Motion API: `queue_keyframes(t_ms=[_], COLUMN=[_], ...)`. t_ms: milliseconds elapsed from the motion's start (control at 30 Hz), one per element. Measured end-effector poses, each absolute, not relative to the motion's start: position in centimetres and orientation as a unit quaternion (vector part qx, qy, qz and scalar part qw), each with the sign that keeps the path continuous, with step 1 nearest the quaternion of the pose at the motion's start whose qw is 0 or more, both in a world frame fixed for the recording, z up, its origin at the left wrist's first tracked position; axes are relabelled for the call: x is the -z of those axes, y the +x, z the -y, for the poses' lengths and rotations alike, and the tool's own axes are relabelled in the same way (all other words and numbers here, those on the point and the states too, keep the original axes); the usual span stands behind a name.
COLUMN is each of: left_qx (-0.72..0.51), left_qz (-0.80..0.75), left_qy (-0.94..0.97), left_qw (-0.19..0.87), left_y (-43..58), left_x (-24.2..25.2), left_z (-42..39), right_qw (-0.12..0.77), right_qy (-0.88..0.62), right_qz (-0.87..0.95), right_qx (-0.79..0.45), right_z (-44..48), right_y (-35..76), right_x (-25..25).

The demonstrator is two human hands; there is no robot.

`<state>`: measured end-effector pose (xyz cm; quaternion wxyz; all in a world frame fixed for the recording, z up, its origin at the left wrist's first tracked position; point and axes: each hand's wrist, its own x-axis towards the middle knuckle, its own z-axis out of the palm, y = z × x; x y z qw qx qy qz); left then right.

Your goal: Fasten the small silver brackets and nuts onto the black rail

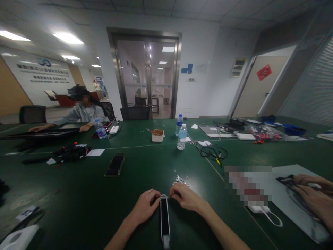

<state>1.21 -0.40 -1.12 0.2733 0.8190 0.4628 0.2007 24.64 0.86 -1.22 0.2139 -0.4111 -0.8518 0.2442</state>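
Observation:
A long narrow black part with silver ends lies on the green table, pointing away from me. My left hand is curled at the left side of its far end, a ring on one finger. My right hand is closed in a pinch at the right side of that same end. Whatever sits between the fingertips is too small to name. A small heap of silver screws and metal bits lies just beyond my right hand.
A black phone lies ahead to the left. Two water bottles and a small cardboard box stand mid-table beside a black cable. Another person's hands work at the right. A seated person is far left.

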Motion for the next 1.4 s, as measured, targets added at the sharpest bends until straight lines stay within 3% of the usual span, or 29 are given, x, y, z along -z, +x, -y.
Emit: queue_keyframes(t_ms=[1400], left_qx=[-0.207], left_qz=[-0.462], left_qy=[0.818], left_qw=[0.272], left_y=[1.2], left_x=[1.2], left_z=[0.4], right_qw=[0.216], right_qy=[-0.426], right_qz=[0.845], right_qx=[-0.239], right_z=[-0.3], right_y=[23.7], right_x=[0.8])
